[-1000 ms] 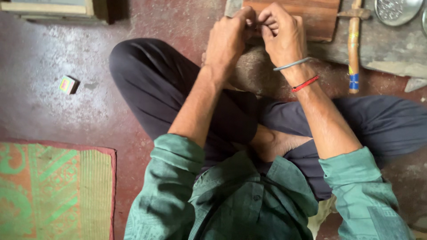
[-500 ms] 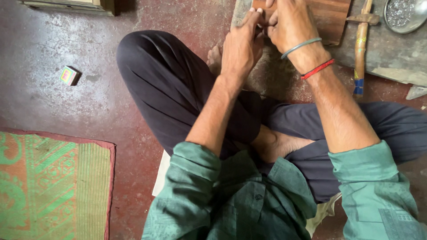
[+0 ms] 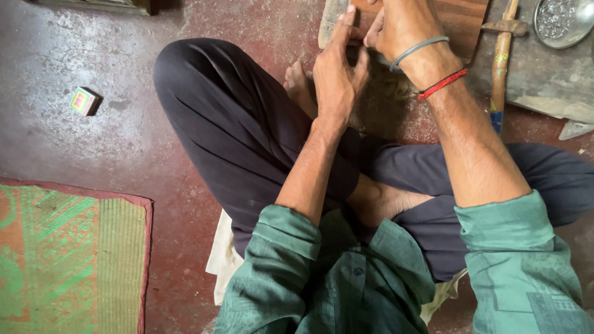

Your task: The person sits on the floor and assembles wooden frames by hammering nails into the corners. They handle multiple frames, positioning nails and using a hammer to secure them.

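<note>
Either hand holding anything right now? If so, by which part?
Cannot be told. Both the left hand and right hand are at the near edge of the wooden board, fingertips together, but anything pinched between them is hidden.

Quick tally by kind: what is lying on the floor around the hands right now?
Wooden board: 1
Wooden-handled tool: 1
Metal dish: 1
Small box: 1
Woven mat: 1
Total: 5
Both hands, left and right, are at the board's near edge; whether they grip anything is hidden.
</note>
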